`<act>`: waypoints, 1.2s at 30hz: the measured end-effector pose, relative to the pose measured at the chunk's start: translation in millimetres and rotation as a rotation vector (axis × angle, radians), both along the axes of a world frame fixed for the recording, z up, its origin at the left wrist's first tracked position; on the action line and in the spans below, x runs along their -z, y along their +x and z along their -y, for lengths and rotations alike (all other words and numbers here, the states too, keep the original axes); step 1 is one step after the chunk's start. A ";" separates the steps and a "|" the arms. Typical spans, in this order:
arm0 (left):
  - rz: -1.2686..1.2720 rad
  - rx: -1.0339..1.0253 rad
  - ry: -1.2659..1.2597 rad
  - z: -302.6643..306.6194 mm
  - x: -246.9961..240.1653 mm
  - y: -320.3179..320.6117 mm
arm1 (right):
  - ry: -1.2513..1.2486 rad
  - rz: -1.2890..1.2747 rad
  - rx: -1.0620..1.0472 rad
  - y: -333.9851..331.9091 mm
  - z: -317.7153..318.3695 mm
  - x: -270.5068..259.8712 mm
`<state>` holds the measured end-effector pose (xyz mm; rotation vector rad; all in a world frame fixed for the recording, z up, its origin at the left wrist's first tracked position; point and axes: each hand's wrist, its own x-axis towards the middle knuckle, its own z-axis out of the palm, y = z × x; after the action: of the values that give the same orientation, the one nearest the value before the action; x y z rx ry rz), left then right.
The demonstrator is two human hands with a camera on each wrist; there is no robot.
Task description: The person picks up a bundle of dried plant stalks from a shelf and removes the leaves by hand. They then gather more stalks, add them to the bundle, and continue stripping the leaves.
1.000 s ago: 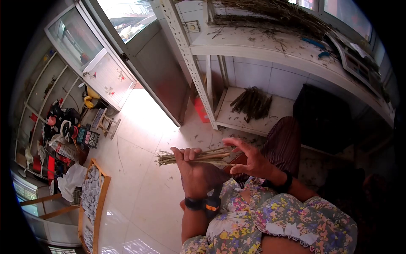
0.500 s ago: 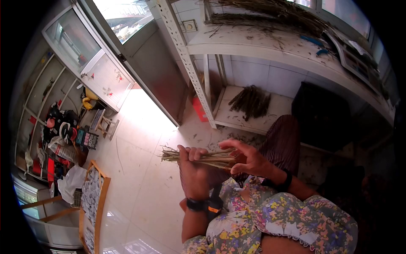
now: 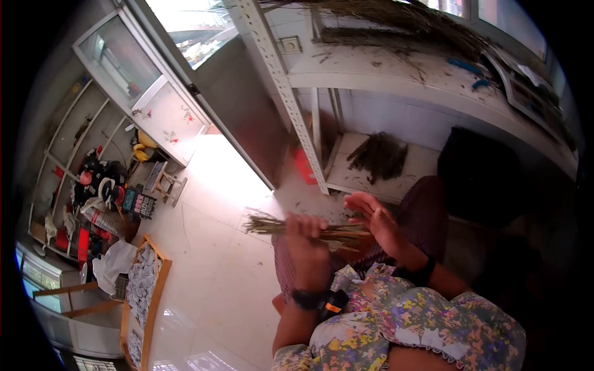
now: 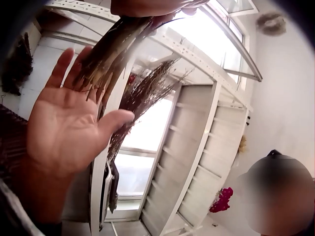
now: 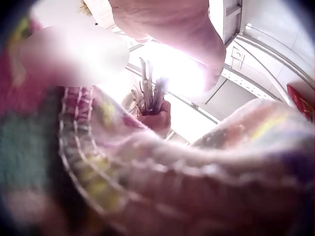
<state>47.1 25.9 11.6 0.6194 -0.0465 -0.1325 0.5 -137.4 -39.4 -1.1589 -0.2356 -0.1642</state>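
Note:
My left hand (image 3: 306, 244) grips a bundle of dry, thin brown stems (image 3: 266, 224) in front of my lap. The bundle lies sideways, its wispy ends pointing left and its thicker ends to the right. Against those thicker ends my right hand (image 3: 385, 227) is held up flat, fingers straight. From the left wrist view, the open right palm (image 4: 64, 123) faces the stem ends (image 4: 106, 64), which overlap its fingers. The right wrist view has the stems (image 5: 153, 93) rising from the left fist, with fabric hiding much of the picture.
A white metal shelf (image 3: 383, 80) carries long dry stalks (image 3: 396, 37) on top and a pile of short dark stems (image 3: 378, 157) below. Beside it stands a black box (image 3: 476, 176). Bits of stem litter the floor. To the left are a wooden-framed tray (image 3: 158, 290) and a small stool (image 3: 167, 185).
My right fingers have gone from curved to straighter and raised beside the stem ends. The left hand, now blurred, still holds the bundle. The whole head view has shifted slightly.

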 end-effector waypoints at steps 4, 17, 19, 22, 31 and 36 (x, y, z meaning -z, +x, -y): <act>-0.043 0.079 -0.104 22.6 13.2 1.7 | 0.142 -0.019 -0.071 -1.3 -2.6 0.4; 0.021 0.001 0.005 26.3 10.0 3.7 | 0.074 -0.194 -0.283 -11.1 -3.1 -0.6; -0.018 -0.067 0.064 26.6 11.8 3.8 | 0.034 -0.136 -0.297 -6.5 -0.9 4.9; -0.033 -0.155 0.112 26.5 12.8 2.8 | -0.243 -0.041 -0.184 -9.0 -5.1 -9.1; -0.010 -0.145 0.214 46.5 29.7 -12.3 | -1.144 0.184 0.372 -9.7 -16.8 7.5; 0.000 -0.056 0.154 49.4 25.2 -19.3 | -0.922 0.037 0.223 -8.7 -14.9 13.8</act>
<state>27.8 -23.5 -13.7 0.7741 -0.0185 -0.0822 -8.2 -122.5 -53.2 -2.1023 -0.2166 -0.2877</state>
